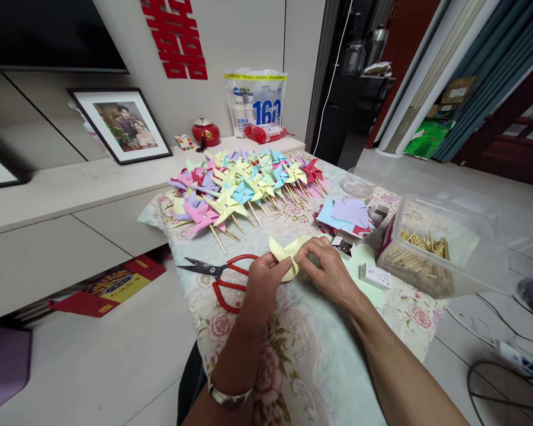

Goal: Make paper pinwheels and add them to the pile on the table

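Both hands meet over the near part of the flowered tablecloth, around a pale yellow paper pinwheel (288, 248) with its blades folded inward. My left hand (266, 275) is closed on its left and lower side. From the right, my right hand (322, 263) pinches the paper near the centre; whether a pin is between the fingertips I cannot tell. Red-handled scissors (222, 272) lie beside my left hand, blades pointing left. Right of my right hand are a small open box of pins (345, 244) and a small white box (375, 276).
Finished pinwheels (244, 183) on sticks cover the table's far side. Coloured paper squares (346, 214) are stacked at right, near a clear plastic tub (420, 266) of wooden sticks (417, 254). Behind stands a white cabinet (128, 189) with a framed photo (119, 124) and a bag of cups (255, 103).
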Tool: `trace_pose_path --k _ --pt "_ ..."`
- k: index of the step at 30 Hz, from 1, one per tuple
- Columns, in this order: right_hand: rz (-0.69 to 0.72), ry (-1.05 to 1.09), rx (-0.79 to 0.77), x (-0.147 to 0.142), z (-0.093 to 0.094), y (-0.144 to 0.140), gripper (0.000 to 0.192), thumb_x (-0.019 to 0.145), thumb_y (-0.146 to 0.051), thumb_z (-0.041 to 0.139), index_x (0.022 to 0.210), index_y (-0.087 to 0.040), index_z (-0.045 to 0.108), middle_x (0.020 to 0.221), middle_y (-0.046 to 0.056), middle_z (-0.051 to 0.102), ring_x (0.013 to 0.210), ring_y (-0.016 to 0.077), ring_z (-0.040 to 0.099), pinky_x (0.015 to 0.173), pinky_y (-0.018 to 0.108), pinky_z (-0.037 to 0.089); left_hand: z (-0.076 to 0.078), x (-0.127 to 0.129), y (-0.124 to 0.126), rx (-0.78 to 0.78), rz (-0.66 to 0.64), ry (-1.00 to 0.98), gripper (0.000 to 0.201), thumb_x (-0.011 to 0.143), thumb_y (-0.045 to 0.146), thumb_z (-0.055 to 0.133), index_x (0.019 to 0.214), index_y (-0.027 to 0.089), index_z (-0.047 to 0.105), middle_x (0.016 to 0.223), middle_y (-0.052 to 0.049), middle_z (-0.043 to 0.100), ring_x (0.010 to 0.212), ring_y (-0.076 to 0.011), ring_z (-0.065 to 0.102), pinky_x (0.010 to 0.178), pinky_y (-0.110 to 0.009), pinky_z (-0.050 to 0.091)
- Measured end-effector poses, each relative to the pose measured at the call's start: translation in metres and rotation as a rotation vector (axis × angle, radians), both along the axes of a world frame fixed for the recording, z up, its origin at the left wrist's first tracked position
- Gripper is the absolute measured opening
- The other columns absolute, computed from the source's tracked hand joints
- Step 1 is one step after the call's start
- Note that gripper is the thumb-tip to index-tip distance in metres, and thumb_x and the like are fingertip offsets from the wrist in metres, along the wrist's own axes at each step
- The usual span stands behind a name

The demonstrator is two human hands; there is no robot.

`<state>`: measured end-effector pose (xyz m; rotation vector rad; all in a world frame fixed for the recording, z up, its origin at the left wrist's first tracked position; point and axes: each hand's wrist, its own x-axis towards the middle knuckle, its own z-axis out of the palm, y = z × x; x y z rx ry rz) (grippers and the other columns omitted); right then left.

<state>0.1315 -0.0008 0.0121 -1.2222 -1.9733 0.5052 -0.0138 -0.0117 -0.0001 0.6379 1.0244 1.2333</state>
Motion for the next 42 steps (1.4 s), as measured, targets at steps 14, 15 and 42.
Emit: trace_pose_path --k 14,15,42 --pt "0.01 0.0 -0.057 0.002 0.002 0.0 0.02 0.089 -0.02 0.055 0.07 -0.021 0.056 0.078 0.002 0.061 0.079 0.0198 0.05 0.079 0.035 0.037 -0.008 -0.007 0.003 0.01 -0.068 -0.005 0.03 0.056 0.03 0.086 0.075 0.01 0.075 0.063 -0.003 0.07 0.053 -0.0111 0.057 0.05 -0.022 0.044" --pt "0.009 -0.001 -0.057 0.002 0.002 0.0 0.02 0.089 -0.019 0.055 0.07 -0.021 0.056 0.077 0.002 0.061 0.079 0.0197 0.05 0.078 0.035 0.037 -0.008 -0.007 0.003 0.015 -0.077 -0.011 0.03 0.057 0.031 0.086 0.075 0.01 0.074 0.063 -0.003 0.07 0.053 -0.0111 0.057 0.05 -0.022 0.044" --pt "-0.043 -0.048 -0.051 0.003 0.002 -0.002 0.018 0.086 -0.019 0.056 0.068 -0.02 0.057 0.078 0.003 0.062 0.082 0.0212 0.051 0.078 0.036 0.038 -0.002 -0.004 0.0 -0.004 -0.087 0.011 0.032 0.057 0.026 0.084 0.082 0.009 0.076 0.062 -0.003 0.071 0.054 -0.0119 0.059 0.054 -0.022 0.045"
